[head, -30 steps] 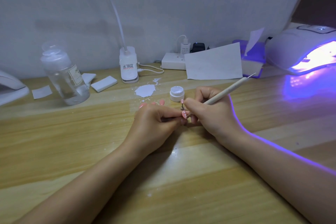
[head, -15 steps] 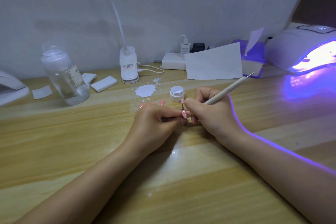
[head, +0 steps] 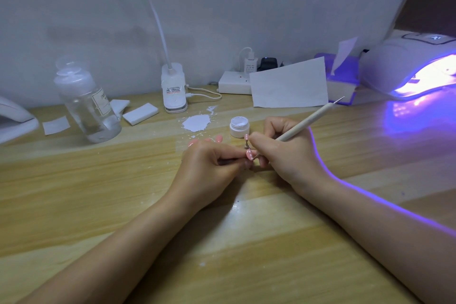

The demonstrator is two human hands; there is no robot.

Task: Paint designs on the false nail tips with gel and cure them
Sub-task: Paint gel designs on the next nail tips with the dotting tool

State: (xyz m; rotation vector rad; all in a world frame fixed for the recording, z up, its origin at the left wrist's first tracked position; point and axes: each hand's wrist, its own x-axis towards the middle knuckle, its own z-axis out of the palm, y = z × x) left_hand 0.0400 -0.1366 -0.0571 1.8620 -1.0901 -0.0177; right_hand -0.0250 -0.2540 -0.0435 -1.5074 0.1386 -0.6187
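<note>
Nothing much is shifting since a moment ago: both hands are staying together at the middle of the wooden surface (head: 74, 192). Over on the left, a clear bottle (head: 86, 103) is standing beside some white pads (head: 140, 114). A lamp base (head: 174, 91) is sitting near the wall, with a white smear (head: 197, 123) in front of it. The left hand (head: 209, 165) is pinching a thin stick carrying a pink nail tip (head: 249, 155) with white dots. An open gel pot (head: 238, 126) is sitting just behind it. The right hand (head: 283, 153) is gripping a dotting pen (head: 311, 119) with its tip at the nail. A paper sheet (head: 291, 86) is leaning further back. At the far right, the curing lamp (head: 414, 66) is glowing violet.
</note>
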